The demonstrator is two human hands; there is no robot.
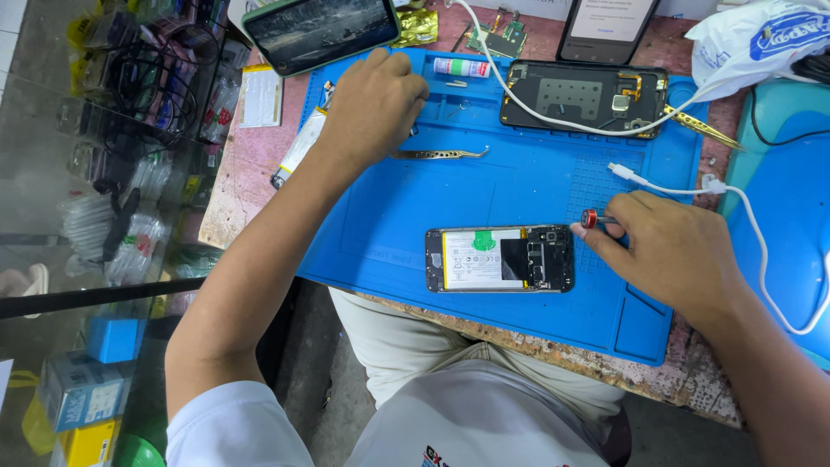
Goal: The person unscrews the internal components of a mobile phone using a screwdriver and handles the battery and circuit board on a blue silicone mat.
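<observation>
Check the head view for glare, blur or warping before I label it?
Head view: even daylight, soft shadows; wide-angle bending at the edges; glare on the glass counter and green-cased phone; opened phone sharp; right hand on the screwdriver and left hand show no motion blur.

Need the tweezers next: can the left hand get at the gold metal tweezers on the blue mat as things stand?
Probably yes. The left hand rests on the blue silicone mat right beside the gold metal tweezers, with nothing lying between them.

Bright, even daylight; soft shadows; sharp focus centrally; wide-angle bending at the edges; slight screen glare.
</observation>
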